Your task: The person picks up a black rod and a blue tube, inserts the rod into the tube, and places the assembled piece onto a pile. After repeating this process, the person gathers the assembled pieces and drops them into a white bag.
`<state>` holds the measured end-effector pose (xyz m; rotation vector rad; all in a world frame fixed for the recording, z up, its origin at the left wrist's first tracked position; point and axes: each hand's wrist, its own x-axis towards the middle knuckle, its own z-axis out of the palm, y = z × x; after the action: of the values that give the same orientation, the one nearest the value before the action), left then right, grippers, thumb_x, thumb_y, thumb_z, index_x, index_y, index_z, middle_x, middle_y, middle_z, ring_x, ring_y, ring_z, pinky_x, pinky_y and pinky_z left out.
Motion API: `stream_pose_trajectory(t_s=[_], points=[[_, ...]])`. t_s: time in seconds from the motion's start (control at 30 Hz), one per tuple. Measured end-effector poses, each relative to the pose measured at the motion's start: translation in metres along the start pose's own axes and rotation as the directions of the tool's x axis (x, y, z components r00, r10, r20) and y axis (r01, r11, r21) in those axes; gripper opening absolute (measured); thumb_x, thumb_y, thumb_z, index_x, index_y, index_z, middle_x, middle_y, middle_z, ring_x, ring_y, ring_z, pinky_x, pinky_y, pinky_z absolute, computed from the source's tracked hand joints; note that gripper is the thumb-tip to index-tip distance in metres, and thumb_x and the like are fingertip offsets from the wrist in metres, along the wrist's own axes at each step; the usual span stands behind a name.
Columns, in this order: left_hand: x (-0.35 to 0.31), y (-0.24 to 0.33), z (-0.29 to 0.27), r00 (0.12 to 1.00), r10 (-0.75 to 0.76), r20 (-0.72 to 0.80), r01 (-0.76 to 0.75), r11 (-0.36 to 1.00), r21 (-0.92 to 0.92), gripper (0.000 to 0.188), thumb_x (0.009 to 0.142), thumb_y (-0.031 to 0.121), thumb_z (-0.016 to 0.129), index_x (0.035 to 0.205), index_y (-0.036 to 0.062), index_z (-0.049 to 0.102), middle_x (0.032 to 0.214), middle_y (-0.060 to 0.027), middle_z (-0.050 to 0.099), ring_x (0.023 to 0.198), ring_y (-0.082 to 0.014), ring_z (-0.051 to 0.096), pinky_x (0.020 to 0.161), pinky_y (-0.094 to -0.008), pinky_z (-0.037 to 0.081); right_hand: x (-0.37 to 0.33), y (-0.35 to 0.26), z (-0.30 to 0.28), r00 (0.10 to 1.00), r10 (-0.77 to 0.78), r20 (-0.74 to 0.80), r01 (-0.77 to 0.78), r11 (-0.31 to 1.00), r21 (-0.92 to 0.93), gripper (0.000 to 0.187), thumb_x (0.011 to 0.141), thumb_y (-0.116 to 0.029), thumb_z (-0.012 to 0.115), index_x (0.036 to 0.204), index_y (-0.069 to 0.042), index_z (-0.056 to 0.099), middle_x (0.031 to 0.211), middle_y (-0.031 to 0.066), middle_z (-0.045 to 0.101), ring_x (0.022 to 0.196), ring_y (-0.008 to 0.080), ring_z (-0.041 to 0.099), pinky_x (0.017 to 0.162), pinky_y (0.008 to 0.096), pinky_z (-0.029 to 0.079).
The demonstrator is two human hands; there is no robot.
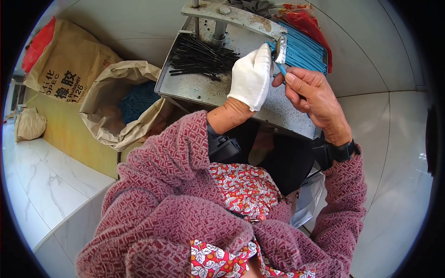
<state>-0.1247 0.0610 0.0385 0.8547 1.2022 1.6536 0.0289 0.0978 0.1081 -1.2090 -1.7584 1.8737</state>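
Observation:
My left hand [252, 76], in a white glove, is closed in a pinch at the metal end piece [281, 50] of a press-like tool's arm. A bit of blue shows at its fingertips, but what they grip is mostly hidden. My bare right hand [317, 95] pinches a thin blue strip [281, 70] between thumb and forefinger, just below that end piece. The strip slants up toward the metal. Beyond my right hand lies a stack of long blue strips [306, 48]. A loose heap of thin black strips [201, 56] is left of my gloved hand.
The metal bench top [185, 85] carries the tool's arm [241, 19] and posts, with crumbs scattered about. An open paper sack [150, 69] with blue pieces [138, 101] inside stands at the left. Behind it is a brown printed sack [83, 51]. Red plastic [303, 21] lies behind the blue stack.

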Motion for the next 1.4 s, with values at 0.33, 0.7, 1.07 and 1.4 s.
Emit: stream_pose_trajectory(t_s=[0.33,0.7,1.07,1.4], points=[[0.003,-0.007,0.001,0.997,0.058,-0.048,-0.061,0.997,-0.057,0.041,0.105,0.031,0.05,0.081,-0.0006,0.063,0.068,-0.0096,0.061,0.062,-0.0222,0.057,0.058,-0.0384,0.045,0.008,-0.006,0.011,0.998,0.018,-0.056,-0.024,0.994,-0.105,0.028,0.104,-0.024,0.056,0.107,0.002,0.068,0.069,-0.0042,0.054,0.056,-0.0007,0.039,0.044,0.0168,0.025],[-0.021,0.032,-0.104,0.815,0.47,0.339,-0.457,0.163,0.875,0.014,0.076,0.02,0.079,0.088,0.0161,0.078,0.09,-0.0059,0.069,0.095,-0.0281,0.062,0.082,-0.0414,0.049,-0.027,0.065,-0.022,0.913,-0.379,-0.15,0.183,0.71,-0.68,0.022,0.098,-0.014,0.062,0.112,0.001,0.07,0.094,0.0061,0.065,0.08,0.0132,0.059,0.066,0.0295,0.048],[0.006,0.034,-0.117,0.808,0.308,0.502,-0.459,-0.206,0.864,0.009,0.074,0.024,0.08,0.08,0.0182,0.076,0.084,-0.0014,0.066,0.089,-0.0255,0.06,0.073,-0.0412,0.045,0.001,0.066,-0.033,0.827,-0.538,-0.162,0.008,0.3,-0.954,0.014,0.089,-0.003,0.064,0.103,-0.002,0.063,0.101,0.0177,0.058,0.096,0.0388,0.06,0.079,0.0456,0.049],[0.015,0.031,-0.123,0.777,0.291,0.558,-0.494,-0.267,0.827,0.004,0.077,0.021,0.076,0.074,0.0185,0.075,0.082,-0.0036,0.065,0.09,-0.027,0.06,0.068,-0.0419,0.044,-0.005,0.057,-0.035,0.855,-0.518,0.019,0.159,0.229,-0.96,0.012,0.09,-0.002,0.059,0.101,-0.001,0.054,0.1,0.0178,0.058,0.093,0.0412,0.058,0.079,0.0483,0.048]])
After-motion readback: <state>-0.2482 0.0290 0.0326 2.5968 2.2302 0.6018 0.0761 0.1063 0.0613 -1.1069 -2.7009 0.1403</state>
